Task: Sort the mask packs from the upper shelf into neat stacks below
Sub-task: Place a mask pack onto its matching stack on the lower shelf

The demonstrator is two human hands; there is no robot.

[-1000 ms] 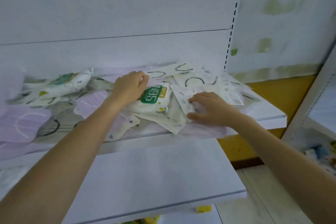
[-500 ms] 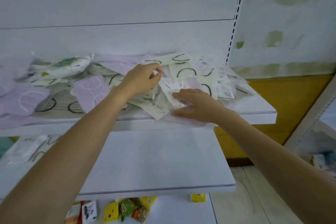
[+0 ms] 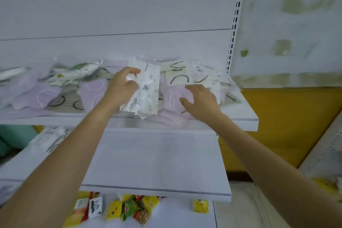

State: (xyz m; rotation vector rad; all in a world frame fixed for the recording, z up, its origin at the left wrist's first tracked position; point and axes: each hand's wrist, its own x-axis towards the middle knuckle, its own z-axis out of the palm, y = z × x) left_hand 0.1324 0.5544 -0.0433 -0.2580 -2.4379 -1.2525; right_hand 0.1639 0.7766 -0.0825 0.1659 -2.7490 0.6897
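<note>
upper shelf point(image 3: 240, 116) | left hand point(image 3: 122, 87) grips printed mask pack point(image 3: 146, 87); right hand point(image 3: 199, 102) relaxed, spread

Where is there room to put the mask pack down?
The lower shelf is bare from the white packs at its left end to its right edge. The upper shelf is crowded with mask packs all along.
</note>
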